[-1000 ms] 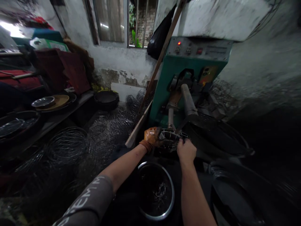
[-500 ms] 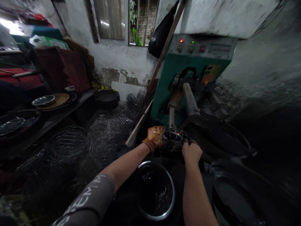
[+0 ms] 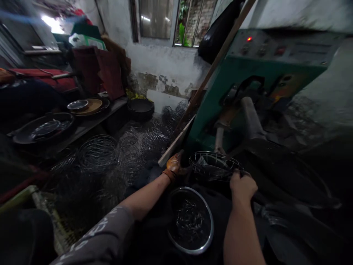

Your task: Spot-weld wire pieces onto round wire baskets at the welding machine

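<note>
A round wire basket (image 3: 213,165) sits under the two metal arms of a green machine (image 3: 209,121). My right hand (image 3: 243,185), bare, is closed on the basket's near right side. To the left of the basket, my left hand (image 3: 174,164) wears an orange-brown glove. Its thumb and fingers are apart, with a gap between them and the wire. Below both hands stands a round bowl (image 3: 211,230) with a shiny rim, holding many short wire pieces (image 3: 190,219).
Tangled wire frames (image 3: 97,151) lie in a heap at the left. A bench (image 3: 89,129) beyond carries pans and a metal bowl (image 3: 78,105). A wooden pole (image 3: 212,70) leans beside the machine. At lower left is a crate (image 3: 48,209); dark pans fill the right.
My left hand has come off the basket and moved left. The orange glow at the wire is gone, and the green light no longer shows. My view has turned left.
</note>
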{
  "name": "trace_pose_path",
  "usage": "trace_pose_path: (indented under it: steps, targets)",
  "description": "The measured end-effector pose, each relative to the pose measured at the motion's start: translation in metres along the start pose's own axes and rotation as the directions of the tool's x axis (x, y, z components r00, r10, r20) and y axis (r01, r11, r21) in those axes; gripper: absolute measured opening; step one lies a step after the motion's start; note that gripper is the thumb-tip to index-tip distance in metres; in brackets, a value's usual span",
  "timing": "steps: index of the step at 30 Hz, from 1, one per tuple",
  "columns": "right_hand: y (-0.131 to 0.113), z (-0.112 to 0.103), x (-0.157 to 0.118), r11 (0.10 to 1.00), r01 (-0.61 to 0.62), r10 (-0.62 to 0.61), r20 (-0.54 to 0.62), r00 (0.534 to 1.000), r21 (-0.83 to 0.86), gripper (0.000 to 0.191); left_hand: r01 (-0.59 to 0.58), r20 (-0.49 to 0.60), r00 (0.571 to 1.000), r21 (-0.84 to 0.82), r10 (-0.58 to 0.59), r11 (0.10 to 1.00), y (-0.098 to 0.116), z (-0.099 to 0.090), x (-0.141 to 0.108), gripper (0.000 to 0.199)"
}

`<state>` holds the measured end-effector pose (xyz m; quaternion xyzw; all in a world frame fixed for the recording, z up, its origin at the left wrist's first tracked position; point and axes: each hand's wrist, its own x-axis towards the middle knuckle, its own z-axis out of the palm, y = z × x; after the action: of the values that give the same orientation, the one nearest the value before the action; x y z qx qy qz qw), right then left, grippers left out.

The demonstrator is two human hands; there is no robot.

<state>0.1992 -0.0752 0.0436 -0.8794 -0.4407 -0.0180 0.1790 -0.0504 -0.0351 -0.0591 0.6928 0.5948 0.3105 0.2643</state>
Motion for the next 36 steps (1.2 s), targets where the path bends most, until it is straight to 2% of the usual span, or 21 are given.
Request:
trace_pose_path:
  steps: [5,8,10,12,14,16,18,19,23,25,29,32,34,36]
  targets:
    - [0.0,0.002,0.001,1.0,-0.014,0.014,-0.002,1.0,0.026,0.043,-0.1,0.079,0.991,-0.05,0.104,0.994,0.01,0.009,0.016,0.111]
    - [-0.001,0.004,0.002,1.0,-0.024,0.024,0.006,1.0,0.012,0.044,-0.144,0.071,0.986,-0.066,0.149,0.987,0.017,0.017,0.032,0.116]
    - [-0.001,0.005,0.003,1.0,-0.022,0.022,0.01,1.0,-0.019,0.045,-0.18,0.085,0.979,-0.067,0.186,0.981,0.022,0.021,0.043,0.111]
    - [0.001,0.005,0.003,0.999,-0.025,0.025,0.006,1.0,-0.027,0.044,-0.204,0.098,0.973,-0.05,0.208,0.978,0.027,0.024,0.05,0.097]
    - [0.005,0.005,0.001,0.999,-0.029,0.029,0.005,1.0,-0.015,0.042,-0.224,0.08,0.971,-0.031,0.226,0.974,0.032,0.022,0.051,0.084]
    - [0.011,0.004,-0.003,1.0,-0.026,0.026,-0.003,1.0,0.01,0.04,-0.254,0.047,0.966,-0.025,0.255,0.967,0.033,0.017,0.043,0.081]
    - [0.017,0.002,-0.011,0.998,-0.001,0.002,-0.013,1.0,0.064,0.036,-0.346,-0.019,0.938,-0.044,0.346,0.937,0.03,0.005,0.03,0.081]
    - [0.019,0.0,-0.017,0.995,0.016,-0.015,-0.013,1.0,0.103,0.033,-0.409,-0.074,0.912,-0.059,0.405,0.911,0.027,-0.002,0.022,0.079]
    - [0.018,-0.013,-0.054,0.957,0.058,-0.075,0.047,0.996,0.284,0.029,-0.627,-0.296,0.748,-0.019,0.594,0.779,0.012,-0.044,-0.013,0.054]
    - [0.015,-0.022,-0.078,0.925,0.069,-0.105,0.076,0.992,0.373,0.034,-0.674,-0.348,0.684,0.035,0.641,0.738,0.005,-0.069,-0.032,0.047]
    - [0.008,-0.038,-0.126,0.874,0.07,-0.138,0.108,0.985,0.481,0.049,-0.717,-0.429,0.595,0.098,0.679,0.69,-0.002,-0.111,-0.072,0.046]
    - [0.006,-0.043,-0.139,0.866,0.086,-0.193,0.172,0.966,0.492,0.055,-0.701,-0.485,0.561,0.153,0.671,0.696,-0.002,-0.133,-0.097,0.05]
    - [0.007,-0.038,-0.135,0.881,0.123,-0.271,0.275,0.922,0.457,0.057,-0.663,-0.493,0.583,0.169,0.645,0.729,-0.003,-0.148,-0.113,0.052]
    - [0.01,-0.024,-0.123,0.903,0.19,-0.346,0.389,0.853,0.386,0.059,-0.621,-0.495,0.609,0.188,0.62,0.76,-0.009,-0.166,-0.129,0.052]
